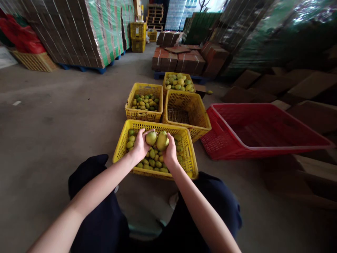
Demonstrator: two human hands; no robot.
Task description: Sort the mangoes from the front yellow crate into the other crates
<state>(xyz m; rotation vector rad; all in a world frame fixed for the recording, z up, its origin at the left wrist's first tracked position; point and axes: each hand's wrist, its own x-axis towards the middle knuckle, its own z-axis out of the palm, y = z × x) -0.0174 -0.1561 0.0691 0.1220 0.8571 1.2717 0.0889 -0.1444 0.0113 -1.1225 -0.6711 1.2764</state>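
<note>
My left hand (141,144) is closed around a round yellow-green lemon (151,138), palm turned up. Beside it, my right hand (171,151) grips a larger, longer lemon (162,142) with a knobbed end. Both fruits are held close together above a wide yellow crate (193,163). Inside that crate lie many green and yellow lemons (152,162), partly covered by my hands and wrists.
Behind stand a yellow crate of smaller lemons (133,112), a yellow crate with bare mesh floor (198,130), and one heaped with yellower lemons (180,82). A red basket (223,137) is at right. Wrapped pallets (105,35) and cardboard stacks (191,65) stand farther back.
</note>
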